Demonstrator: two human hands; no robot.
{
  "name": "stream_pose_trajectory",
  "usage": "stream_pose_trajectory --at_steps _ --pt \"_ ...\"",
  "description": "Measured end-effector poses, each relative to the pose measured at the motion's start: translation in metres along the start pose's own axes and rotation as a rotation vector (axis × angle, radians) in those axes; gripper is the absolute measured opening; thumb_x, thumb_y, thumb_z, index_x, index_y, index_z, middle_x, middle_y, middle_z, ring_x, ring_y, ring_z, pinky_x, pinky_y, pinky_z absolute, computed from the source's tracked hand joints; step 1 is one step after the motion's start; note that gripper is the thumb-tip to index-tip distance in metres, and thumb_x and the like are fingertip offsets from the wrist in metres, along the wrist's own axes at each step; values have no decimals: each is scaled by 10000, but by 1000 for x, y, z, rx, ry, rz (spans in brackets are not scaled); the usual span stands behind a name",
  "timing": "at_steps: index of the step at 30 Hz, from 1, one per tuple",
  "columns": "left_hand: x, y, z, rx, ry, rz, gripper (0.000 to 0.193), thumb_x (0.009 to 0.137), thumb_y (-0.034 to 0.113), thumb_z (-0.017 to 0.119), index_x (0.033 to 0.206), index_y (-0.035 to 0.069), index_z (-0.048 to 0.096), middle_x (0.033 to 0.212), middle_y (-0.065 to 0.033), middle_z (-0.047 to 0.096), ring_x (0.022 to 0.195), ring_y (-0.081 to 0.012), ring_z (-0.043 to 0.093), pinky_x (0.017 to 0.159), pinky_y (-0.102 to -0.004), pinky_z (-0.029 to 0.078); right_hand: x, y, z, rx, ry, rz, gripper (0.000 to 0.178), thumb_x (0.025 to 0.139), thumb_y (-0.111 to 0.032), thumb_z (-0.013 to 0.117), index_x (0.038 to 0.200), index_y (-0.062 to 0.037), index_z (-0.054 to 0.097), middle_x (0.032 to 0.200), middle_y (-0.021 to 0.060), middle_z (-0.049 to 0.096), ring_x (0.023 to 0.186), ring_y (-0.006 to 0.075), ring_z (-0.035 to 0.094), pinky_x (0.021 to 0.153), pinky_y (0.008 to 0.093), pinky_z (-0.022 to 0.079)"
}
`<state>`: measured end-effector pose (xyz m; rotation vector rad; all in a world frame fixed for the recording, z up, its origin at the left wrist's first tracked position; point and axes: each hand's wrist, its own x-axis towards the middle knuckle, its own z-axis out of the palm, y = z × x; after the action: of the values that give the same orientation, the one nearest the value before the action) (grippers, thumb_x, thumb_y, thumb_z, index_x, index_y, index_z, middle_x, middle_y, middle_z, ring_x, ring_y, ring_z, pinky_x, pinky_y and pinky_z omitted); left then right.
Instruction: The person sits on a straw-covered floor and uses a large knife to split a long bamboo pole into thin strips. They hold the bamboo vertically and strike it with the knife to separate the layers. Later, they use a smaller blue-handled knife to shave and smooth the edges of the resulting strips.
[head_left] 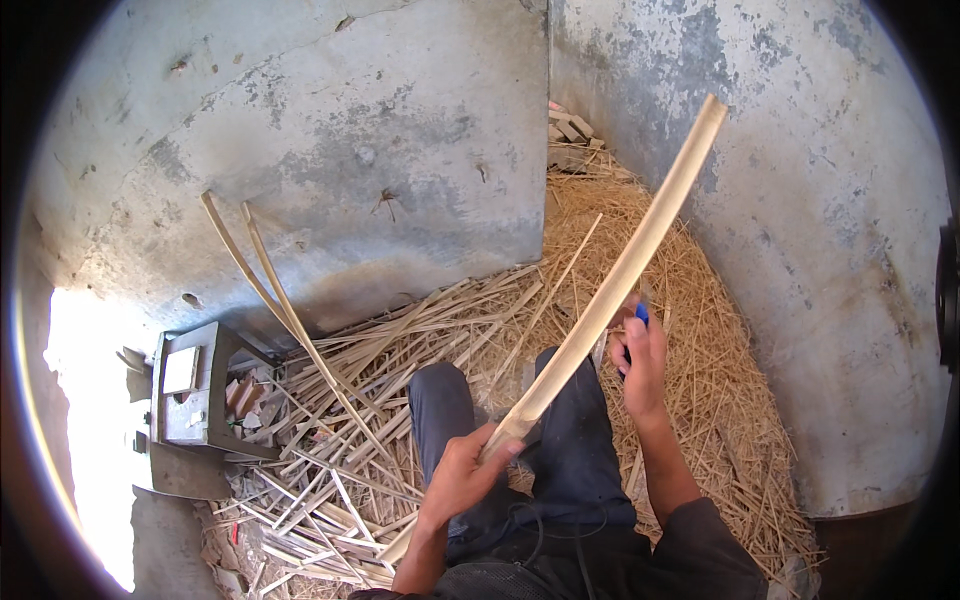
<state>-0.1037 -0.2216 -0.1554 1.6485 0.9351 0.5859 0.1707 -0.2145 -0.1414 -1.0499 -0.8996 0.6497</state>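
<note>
The left hand (465, 475) is wrapped firmly around the lower part of a pale bamboo strip (620, 278), which slants up and away to the right over the person's legs (580, 450). The right hand (645, 370), just beside the strip, has its fingers curled in on a blue object (641, 314), mostly hidden; whether they touch the strip cannot be told. The strip's far end is unsupported, seen against the right wall (830, 250). Straw (720, 440) borders the legs on the right; loose slats (350, 370) crowd the left.
</note>
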Motion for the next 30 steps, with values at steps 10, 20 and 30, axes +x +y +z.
stream_pose_trajectory --at_steps 10,20,30 --pt "9 32 5 -21 140 32 459 946 317 841 1211 -29 694 699 -86 611 637 -127 531 611 -332 472 -42 -11 -1 -698 -467 -537 320 878 -372 858 1049 -114 777 747 36 646 574 239 639 516 358 495" --pt "15 42 5 -113 112 25 587 787 361 976 1136 -3 676 807 38 622 762 -47 521 658 -259 449 -59 -1 13 -802 -487 -643 314 885 -364 838 1081 -127 774 695 10 567 527 197 588 503 336 475" --pt "15 51 5 -31 140 81 527 909 303 884 1277 -12 674 880 -129 747 778 -120 631 716 -327 544 -60 -1 15 -862 -444 -681 308 904 -376 810 1060 -113 776 688 8 571 509 187 569 493 327 463"
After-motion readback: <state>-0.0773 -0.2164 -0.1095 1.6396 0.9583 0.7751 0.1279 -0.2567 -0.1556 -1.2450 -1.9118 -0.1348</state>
